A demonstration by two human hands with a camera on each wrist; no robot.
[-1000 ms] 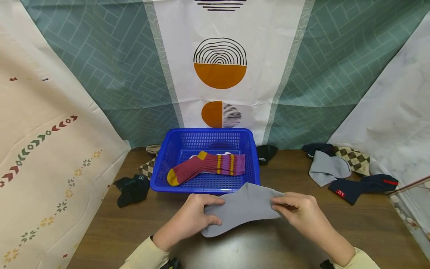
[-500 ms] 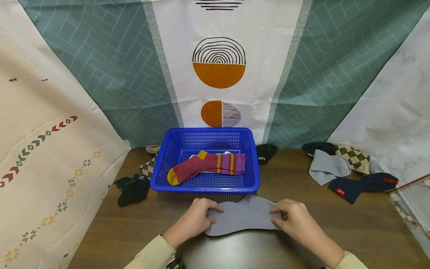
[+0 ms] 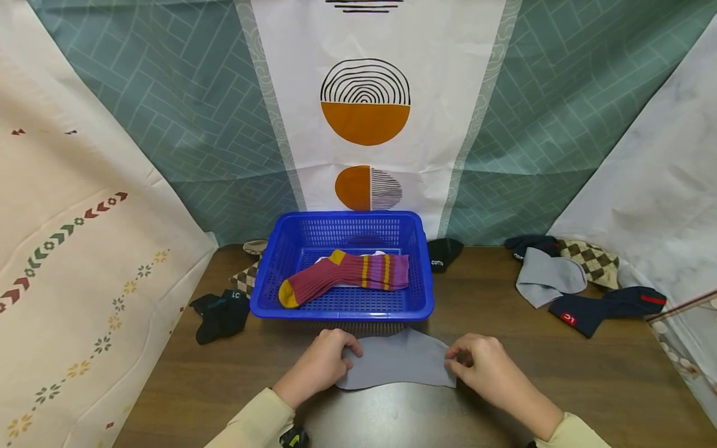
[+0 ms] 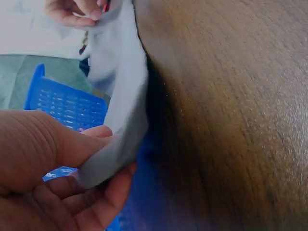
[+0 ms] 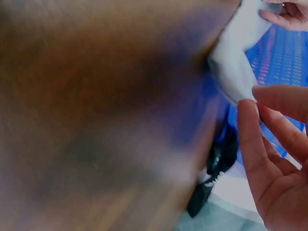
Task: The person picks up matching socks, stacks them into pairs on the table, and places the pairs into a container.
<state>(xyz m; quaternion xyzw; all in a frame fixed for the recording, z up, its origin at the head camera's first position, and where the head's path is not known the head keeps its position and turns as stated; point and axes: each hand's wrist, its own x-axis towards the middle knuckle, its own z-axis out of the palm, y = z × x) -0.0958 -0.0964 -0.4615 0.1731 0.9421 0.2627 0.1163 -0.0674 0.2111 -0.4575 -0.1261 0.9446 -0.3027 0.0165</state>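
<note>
A plain grey sock (image 3: 400, 361) is stretched out sideways in front of the basket, low over the table or on it. My left hand (image 3: 323, 362) pinches its left end; in the left wrist view the thumb lies on one side of the sock (image 4: 126, 96) and the fingers on the other. At the other end, my right hand (image 3: 486, 368) pinches the edge between thumb and fingertips, as the right wrist view also shows. Just beyond the sock stands a blue plastic basket (image 3: 342, 314) holding a maroon sock (image 3: 342, 277) with yellow toe, heel and stripes, over something white.
Dark socks (image 3: 223, 316) and a checkered sock (image 3: 244, 280) lie left of the basket. A black sock (image 3: 444, 254) sits at its right. Farther right are another grey sock (image 3: 549, 278), a checkered sock (image 3: 592, 262) and a navy sock (image 3: 605, 308). Patterned cloths (image 3: 364, 124) hang behind.
Both hands have brought the grey sock down and nearer to me, away from the basket's front edge. The sock now looks flatter, and the right hand has shifted a little left.
</note>
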